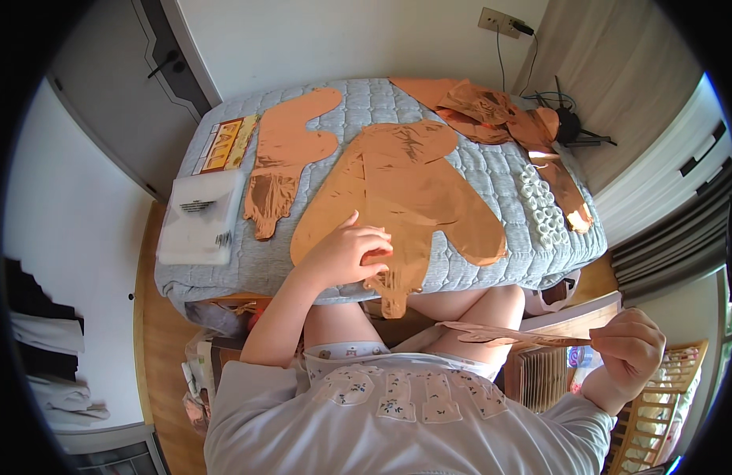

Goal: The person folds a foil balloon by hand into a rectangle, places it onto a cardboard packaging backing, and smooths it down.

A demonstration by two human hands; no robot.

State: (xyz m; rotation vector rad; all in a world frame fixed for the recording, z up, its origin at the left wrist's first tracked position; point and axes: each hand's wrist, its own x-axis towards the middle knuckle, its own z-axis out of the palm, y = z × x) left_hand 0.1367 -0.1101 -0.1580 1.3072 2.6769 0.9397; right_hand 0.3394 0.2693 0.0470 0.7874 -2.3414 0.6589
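Flat copper foil balloons on a grey quilted bed, one under the left hand, one gripped in the right.

The bed (492, 170) fills the upper centre of the frame; on it, at centre, lies the large heart-shaped foil balloon (405, 190), its neck hanging over the near edge. The left hand (346, 253) presses down on its lower part, fingers spread and flat, clasping nothing. Upper left lies a smaller foil balloon (285, 150), beside a translucent plastic bag (199, 218). At lower right, off the bed, the right hand (629, 342) pinches shut on a thin folded foil balloon (508, 336).
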